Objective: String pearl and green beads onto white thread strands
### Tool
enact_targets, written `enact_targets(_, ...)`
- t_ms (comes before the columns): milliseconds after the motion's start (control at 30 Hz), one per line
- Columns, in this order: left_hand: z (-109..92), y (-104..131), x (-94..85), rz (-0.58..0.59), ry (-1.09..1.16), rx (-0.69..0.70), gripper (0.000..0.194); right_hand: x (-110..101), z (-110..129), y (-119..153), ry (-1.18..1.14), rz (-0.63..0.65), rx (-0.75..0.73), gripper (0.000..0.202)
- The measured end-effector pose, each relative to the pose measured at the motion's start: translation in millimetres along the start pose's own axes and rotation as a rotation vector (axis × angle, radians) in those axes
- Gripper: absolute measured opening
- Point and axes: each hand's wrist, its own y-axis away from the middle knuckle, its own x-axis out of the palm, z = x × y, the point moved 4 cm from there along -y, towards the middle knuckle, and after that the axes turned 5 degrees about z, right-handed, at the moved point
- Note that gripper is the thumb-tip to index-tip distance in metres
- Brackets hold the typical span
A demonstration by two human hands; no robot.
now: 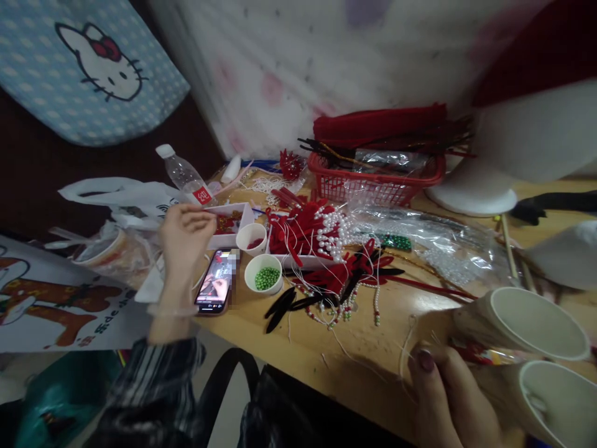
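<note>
My left hand [189, 233] hangs over the near-left side of a white tray [242, 218] with small red and gold pieces in it. Its fingers are curled together, and anything between them is too small to tell. At the lower right, my right hand [450, 395] is closed, thumb against fingers, on a thin white thread [405, 354] that loops up above the table. Between the hands are a paper cup of green beads [267, 279], a cup of dark red beads [252, 238] and a pile of red fuzzy pieces [298, 230] with white bead strings [334, 227].
A phone [217, 283] lies near the table edge. Behind it stand a plastic bottle [186, 177] and a plastic bag [121, 193]. A red basket [373, 186] is at the back. Two large paper cups [536, 323] flank my right hand. Black fuzzy pieces [280, 308] lie in front.
</note>
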Motion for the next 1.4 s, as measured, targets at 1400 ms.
enact_targets(1400, -66, 70, 31.8, 0.849, -0.729, 0.393, 0.03, -1, -6, 4, -0.012, 0.116, -0.352, 0.009)
